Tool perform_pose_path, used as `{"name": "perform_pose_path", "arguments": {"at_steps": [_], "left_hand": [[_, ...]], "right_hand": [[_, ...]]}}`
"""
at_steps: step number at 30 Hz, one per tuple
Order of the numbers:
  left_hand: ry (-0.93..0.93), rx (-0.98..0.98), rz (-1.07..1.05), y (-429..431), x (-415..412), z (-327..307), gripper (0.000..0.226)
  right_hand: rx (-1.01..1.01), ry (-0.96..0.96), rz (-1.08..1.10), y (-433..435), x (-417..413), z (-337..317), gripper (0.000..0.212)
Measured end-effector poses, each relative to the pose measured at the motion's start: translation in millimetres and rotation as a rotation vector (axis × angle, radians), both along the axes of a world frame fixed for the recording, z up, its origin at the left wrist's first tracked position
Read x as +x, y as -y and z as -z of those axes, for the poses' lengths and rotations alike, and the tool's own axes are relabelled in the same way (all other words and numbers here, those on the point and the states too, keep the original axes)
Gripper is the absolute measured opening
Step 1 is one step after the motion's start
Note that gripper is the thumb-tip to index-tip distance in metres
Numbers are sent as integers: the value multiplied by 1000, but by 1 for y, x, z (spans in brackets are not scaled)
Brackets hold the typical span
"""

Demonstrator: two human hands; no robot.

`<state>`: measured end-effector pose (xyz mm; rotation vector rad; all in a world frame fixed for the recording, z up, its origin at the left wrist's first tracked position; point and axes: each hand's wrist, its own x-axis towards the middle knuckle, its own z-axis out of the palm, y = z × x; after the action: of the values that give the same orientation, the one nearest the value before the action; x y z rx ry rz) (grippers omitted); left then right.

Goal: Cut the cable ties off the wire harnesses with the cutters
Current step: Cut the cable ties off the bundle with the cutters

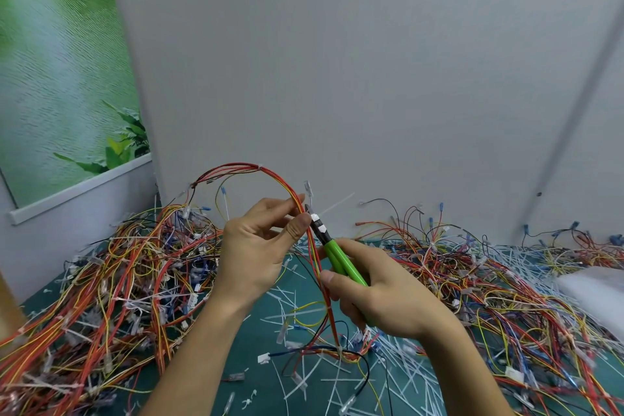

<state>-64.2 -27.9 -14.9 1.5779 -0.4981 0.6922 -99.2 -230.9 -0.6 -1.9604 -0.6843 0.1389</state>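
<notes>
My left hand (pixel 260 246) pinches a red, orange and yellow wire harness (pixel 250 167) between thumb and fingers, holding it up so it arches over the table. My right hand (pixel 374 290) grips the green-handled cutters (pixel 337 255), whose black jaws sit against the harness right by my left thumb. A white cable tie (pixel 334 204) sticks out to the right from that spot. The lower part of the harness hangs down between my hands to the green mat (pixel 256 355).
Big heaps of tangled harnesses (pixel 111 284) lie left and right (pixel 506 280). Cut white tie pieces (pixel 304 311) are scattered over the mat between them. A white wall stands close behind, and a white bag (pixel 594 290) lies at the right edge.
</notes>
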Motion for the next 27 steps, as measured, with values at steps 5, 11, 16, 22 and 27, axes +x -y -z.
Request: {"name": "perform_pose_path", "arguments": {"at_steps": [5, 11, 16, 22, 27], "left_hand": [[18, 8, -19, 2, 1, 3, 29], [39, 36, -50, 7, 0, 6, 28], [67, 85, -89, 8, -1, 6, 24], [72, 116, -112, 8, -1, 7, 22], [22, 24, -31, 6, -2, 3, 24]], "right_hand": [[48, -69, -44, -1, 0, 1, 30], [85, -116, -63, -4, 1, 4, 14], [106, -168, -77, -4, 1, 4, 23], [27, -165, -61, -2, 3, 5, 43], [34, -118, -43, -5, 6, 9, 35]]}}
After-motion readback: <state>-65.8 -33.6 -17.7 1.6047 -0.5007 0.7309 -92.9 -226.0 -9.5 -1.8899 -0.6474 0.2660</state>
